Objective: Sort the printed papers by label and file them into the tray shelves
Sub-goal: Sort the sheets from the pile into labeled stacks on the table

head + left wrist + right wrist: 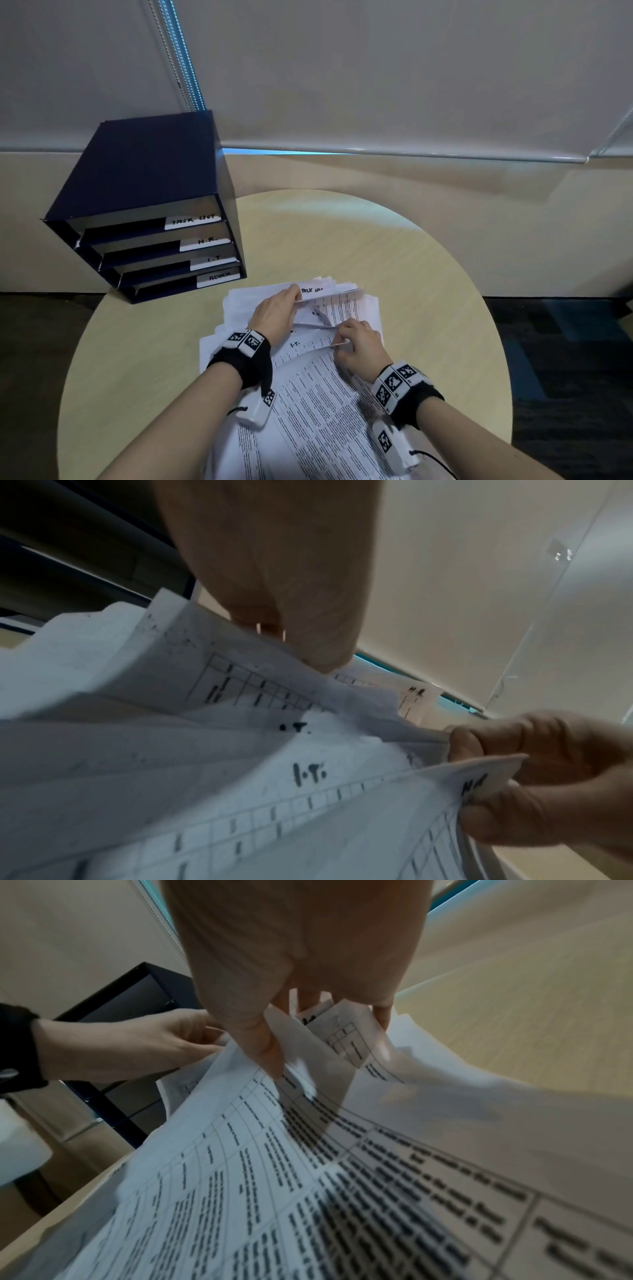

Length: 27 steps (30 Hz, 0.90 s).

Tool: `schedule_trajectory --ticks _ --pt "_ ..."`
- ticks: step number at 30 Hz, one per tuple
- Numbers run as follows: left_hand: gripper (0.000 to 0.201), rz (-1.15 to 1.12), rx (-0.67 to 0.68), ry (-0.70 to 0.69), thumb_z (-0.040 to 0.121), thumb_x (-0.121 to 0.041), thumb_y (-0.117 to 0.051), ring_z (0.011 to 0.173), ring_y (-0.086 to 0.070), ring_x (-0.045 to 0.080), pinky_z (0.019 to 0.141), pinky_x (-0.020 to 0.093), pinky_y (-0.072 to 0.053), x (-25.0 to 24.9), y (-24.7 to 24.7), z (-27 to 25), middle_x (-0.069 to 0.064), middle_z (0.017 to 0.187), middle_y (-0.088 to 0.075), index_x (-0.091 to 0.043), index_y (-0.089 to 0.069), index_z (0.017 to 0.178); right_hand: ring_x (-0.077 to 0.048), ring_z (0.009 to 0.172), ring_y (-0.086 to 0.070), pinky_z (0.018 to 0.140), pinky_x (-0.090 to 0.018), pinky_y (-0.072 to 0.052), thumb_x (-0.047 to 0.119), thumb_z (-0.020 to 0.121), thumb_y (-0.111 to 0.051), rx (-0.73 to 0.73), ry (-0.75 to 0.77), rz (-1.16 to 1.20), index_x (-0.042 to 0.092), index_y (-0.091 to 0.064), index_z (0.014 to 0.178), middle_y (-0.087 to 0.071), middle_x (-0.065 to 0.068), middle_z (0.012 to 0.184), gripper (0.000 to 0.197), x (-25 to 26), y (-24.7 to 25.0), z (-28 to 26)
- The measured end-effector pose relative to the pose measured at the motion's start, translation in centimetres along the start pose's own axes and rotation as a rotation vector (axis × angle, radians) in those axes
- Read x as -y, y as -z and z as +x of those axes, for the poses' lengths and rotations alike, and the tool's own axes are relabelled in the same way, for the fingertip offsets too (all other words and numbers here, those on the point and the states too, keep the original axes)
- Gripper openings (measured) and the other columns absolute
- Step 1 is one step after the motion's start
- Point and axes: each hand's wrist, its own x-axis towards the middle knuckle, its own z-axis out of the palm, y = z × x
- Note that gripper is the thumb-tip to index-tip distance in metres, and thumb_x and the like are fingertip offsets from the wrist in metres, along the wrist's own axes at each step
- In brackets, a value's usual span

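Observation:
A loose pile of printed papers (308,404) lies on the round table (144,359). My left hand (294,298) pinches the raised far edge of a few sheets, the top one hand-marked "TASK LIST" (320,291). Just to its right, my right hand (342,339) pinches the far corner of another sheet and lifts it off the pile. Between the hands a sheet marked "I.T." (295,344) shows. In the left wrist view the left fingers (318,647) clamp paper and the right hand (534,777) grips a corner. In the right wrist view the thumb (267,1053) presses on the sheet (308,1177).
A dark blue tray shelf unit (144,178) stands at the table's far left, its four shelves tagged TASK LIST (193,221), H.R., I.T. and ADMIN (219,278) from top to bottom. Bare tabletop (428,274) lies right of the pile. A wall and blinds stand behind.

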Motion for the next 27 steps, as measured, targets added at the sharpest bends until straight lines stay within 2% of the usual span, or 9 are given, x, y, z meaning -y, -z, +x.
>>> schedule_trajectory --ticks 4,7,10,13,16,18,20,24,27 --pt "0.019 0.022 -0.154 -0.016 0.099 -0.015 -0.046 0.062 -0.054 0.024 0.061 0.035 -0.048 -0.2 2.2 0.8 0.002 0.067 -0.058 -0.016 -0.053 0.082 -0.019 0.113 -0.043 0.091 -0.033 -0.032 0.016 0.084 -0.054 -0.008 -0.014 0.018 0.017 -0.065 0.093 -0.053 0.005 0.118 0.015 0.0 0.2 0.0" --pt "0.010 0.069 -0.276 -0.096 0.093 -0.008 -0.056 0.058 -0.058 0.017 0.061 0.033 -0.054 -1.1 5.9 0.6 -0.001 0.068 -0.061 -0.015 -0.063 0.090 -0.020 0.122 -0.037 0.098 -0.035 -0.029 0.019 0.086 -0.055 -0.049 -0.019 0.017 0.019 -0.066 0.093 -0.047 0.005 0.127 0.014 0.1 0.3 -0.2" --pt "0.016 0.097 -0.529 -0.216 0.085 -0.008 -0.057 0.056 -0.062 0.019 0.054 0.031 -0.056 -1.6 10.9 -0.4 0.002 0.073 -0.068 -0.009 -0.069 0.096 -0.015 0.128 -0.028 0.107 -0.043 -0.021 0.032 0.081 -0.050 -0.141 -0.051 0.040 0.028 -0.069 0.087 -0.040 0.008 0.135 0.021 0.1 0.8 -0.9" --pt "0.018 0.006 -0.815 -0.188 0.087 -0.004 -0.056 0.067 -0.064 0.017 0.061 0.031 -0.053 -1.6 16.0 -2.0 0.001 0.085 -0.072 -0.009 -0.069 0.098 -0.007 0.118 -0.038 0.101 -0.039 -0.026 0.027 0.080 -0.056 -0.143 -0.013 0.281 0.036 -0.066 0.080 -0.048 0.013 0.123 0.013 -0.7 1.8 -1.7" --pt "0.013 -0.319 -0.934 -0.041 0.092 -0.007 -0.057 0.078 -0.059 -0.001 0.070 0.009 -0.046 -1.5 20.2 -3.8 -0.006 0.093 -0.067 -0.009 -0.067 0.101 -0.006 0.092 -0.060 0.085 -0.029 -0.041 0.003 0.084 -0.059 -0.051 -0.022 0.636 0.022 -0.066 0.080 -0.066 0.006 0.093 0.020 -1.0 4.0 -3.2" --pt "0.008 -0.558 -0.880 0.023 0.093 -0.014 -0.060 0.077 -0.060 -0.006 0.067 0.006 -0.046 -0.6 21.8 -4.6 -0.010 0.092 -0.067 -0.019 -0.066 0.095 -0.011 0.077 -0.061 0.073 -0.022 -0.043 0.001 0.080 -0.055 -0.093 -0.048 0.766 0.006 -0.065 0.075 -0.067 -0.002 0.077 0.012 -1.4 5.8 -4.2" --pt "0.015 -0.670 -0.737 0.061 0.092 -0.014 -0.062 0.074 -0.062 -0.007 0.064 0.010 -0.048 1.0 22.0 -5.2 -0.015 0.084 -0.068 -0.028 -0.064 0.087 -0.017 0.068 -0.054 0.066 -0.024 -0.040 0.003 0.071 -0.049 -0.147 -0.078 0.914 -0.003 -0.057 0.067 -0.059 -0.012 0.069 0.010 -2.2 7.3 -5.0" --pt "0.007 -0.654 -0.279 0.239 0.088 -0.009 -0.066 0.074 -0.067 0.016 0.063 0.018 -0.049 3.1 18.9 -6.0 -0.012 0.075 -0.072 -0.016 -0.068 0.086 -0.015 0.055 -0.042 0.055 -0.025 -0.034 -0.014 0.073 -0.037 -0.211 -0.151 1.166 0.003 -0.049 0.063 -0.046 -0.004 0.057 0.024 -3.1 9.6 -5.6" --pt "0.012 -0.601 0.058 0.343 0.084 -0.011 -0.071 0.088 -0.070 0.026 0.073 0.029 -0.051 3.2 14.7 -6.0 0.005 0.096 -0.074 -0.013 -0.069 0.095 -0.013 0.060 -0.044 0.057 -0.025 -0.035 -0.009 0.077 -0.049 -0.261 -0.152 1.105 0.008 -0.047 0.059 -0.046 -0.003 0.063 0.025 -2.2 9.8 -5.0"
